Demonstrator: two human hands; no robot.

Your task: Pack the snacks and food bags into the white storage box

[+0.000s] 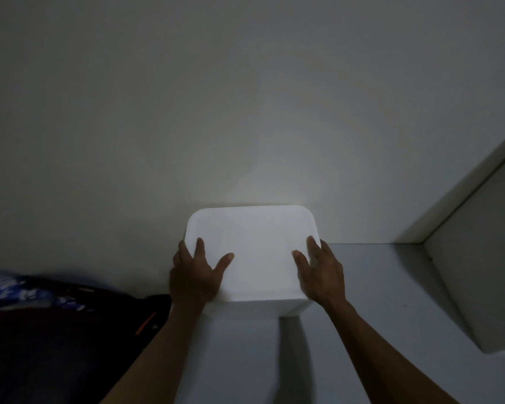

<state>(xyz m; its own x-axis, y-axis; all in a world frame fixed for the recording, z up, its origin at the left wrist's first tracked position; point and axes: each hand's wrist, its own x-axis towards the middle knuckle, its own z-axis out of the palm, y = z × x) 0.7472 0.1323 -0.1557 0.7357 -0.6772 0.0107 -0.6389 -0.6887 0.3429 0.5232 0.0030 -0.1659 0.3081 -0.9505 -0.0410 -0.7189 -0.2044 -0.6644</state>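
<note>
Both hands, left (196, 275) and right (321, 272), are being pressed flat on the box (257, 258); likely light, brittle foam, best gripped at its sides.

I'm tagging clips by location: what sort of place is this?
Probably a dim room in a home, though that is uncertain. A white storage box sits on a pale floor against a plain wall, with dark bags or fabric heaped beside it.

Closed white storage box (255, 255) against wall
</note>
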